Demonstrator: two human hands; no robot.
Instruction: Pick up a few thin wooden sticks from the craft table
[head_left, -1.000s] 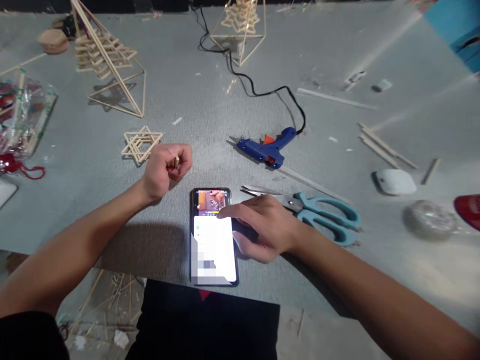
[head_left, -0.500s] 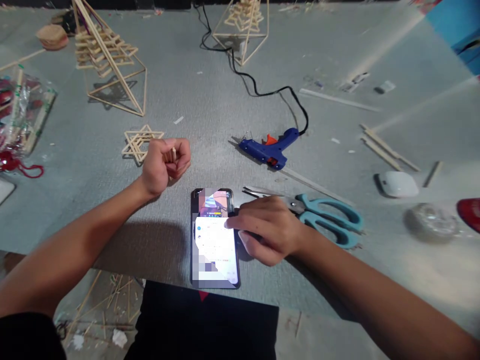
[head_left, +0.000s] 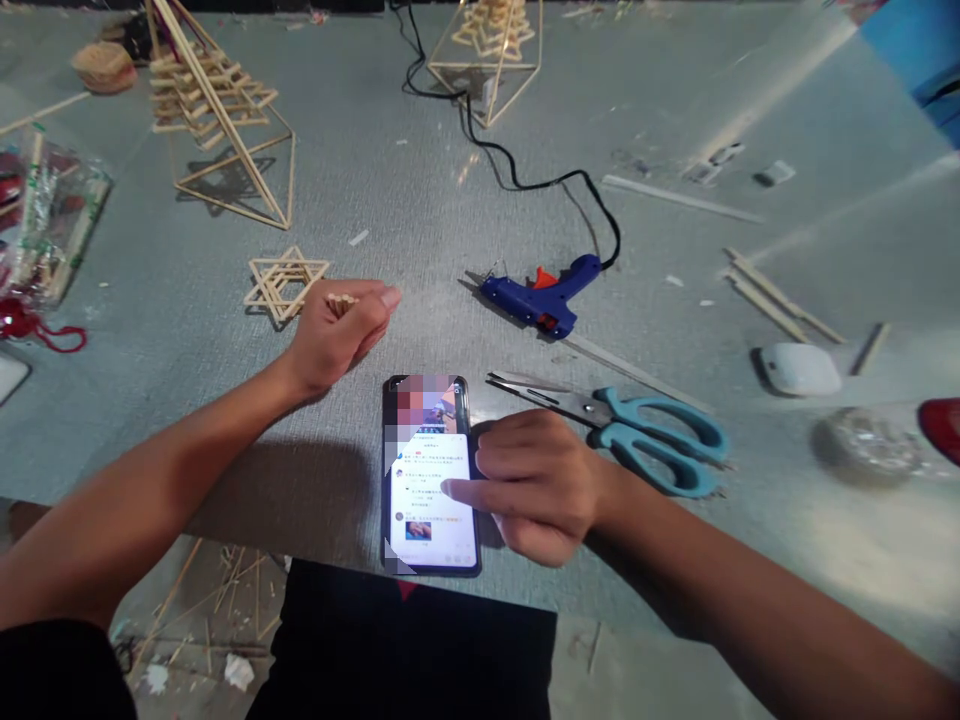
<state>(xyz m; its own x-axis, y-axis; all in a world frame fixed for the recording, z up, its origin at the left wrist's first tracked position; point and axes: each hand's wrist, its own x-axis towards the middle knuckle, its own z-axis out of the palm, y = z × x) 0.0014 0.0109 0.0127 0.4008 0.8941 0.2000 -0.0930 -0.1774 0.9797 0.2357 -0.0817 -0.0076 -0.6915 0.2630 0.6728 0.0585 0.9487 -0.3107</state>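
Note:
My left hand (head_left: 341, 335) is closed around a small bunch of short wooden sticks (head_left: 342, 303), whose pale ends show at the top of the fist. Just behind it, a six-pointed star of thin wooden sticks (head_left: 260, 289) lies flat on the table. A smartphone (head_left: 427, 510) with a lit screen of text and pictures lies near the table's front edge. Over its right side, my right hand (head_left: 536, 488) holds nothing and points with the index finger at the screen, the other fingers curled. Scissors with light-blue handles (head_left: 660, 415) lie to the right of this hand.
Beyond the phone lies a blue glue gun (head_left: 536, 300) with a black cord (head_left: 517, 180). Stick pyramids (head_left: 225, 120) stand at the back. At left is a plastic bag (head_left: 56, 225) of sticks; at right are a white mouse (head_left: 799, 370) and loose wooden strips (head_left: 772, 300).
My right index finger has slid down the phone, and the text on the screen has shifted. My left fist has turned, showing more stick ends at its top.

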